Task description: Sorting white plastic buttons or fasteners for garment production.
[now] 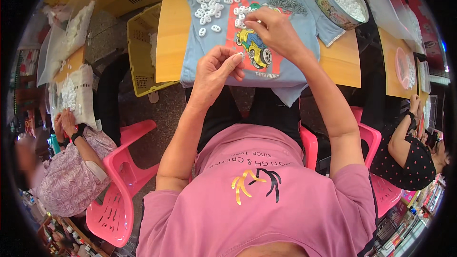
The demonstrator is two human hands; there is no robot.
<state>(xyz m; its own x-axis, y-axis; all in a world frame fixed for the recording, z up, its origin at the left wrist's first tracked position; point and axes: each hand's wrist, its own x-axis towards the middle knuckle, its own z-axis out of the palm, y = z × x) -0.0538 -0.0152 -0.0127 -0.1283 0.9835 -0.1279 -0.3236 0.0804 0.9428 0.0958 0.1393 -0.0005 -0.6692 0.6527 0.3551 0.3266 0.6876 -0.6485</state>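
Observation:
My left hand (220, 69) is closed in a pinch near the front edge of a blue T-shirt (200, 62) spread on the table. Between its thumb and forefinger shows a small white plastic piece (241, 56), mostly hidden. My right hand (273, 31) reaches over the shirt's printed picture, thumb and fingers pressed together; whatever is in them is hidden. Right by its fingertips lies a small group of white oval pieces (240, 22) with two dark holes each. A larger scatter of the same ovals (209, 5) lies farther left on the cloth.
Small dark greenish-grey parts (287, 4) are heaped at the shirt's far right. A round tin (340, 2) full of white pieces stands beside them on the wooden table (350, 66). A yellow crate (140, 52) is at the left. People sit on both sides on pink chairs (116, 200).

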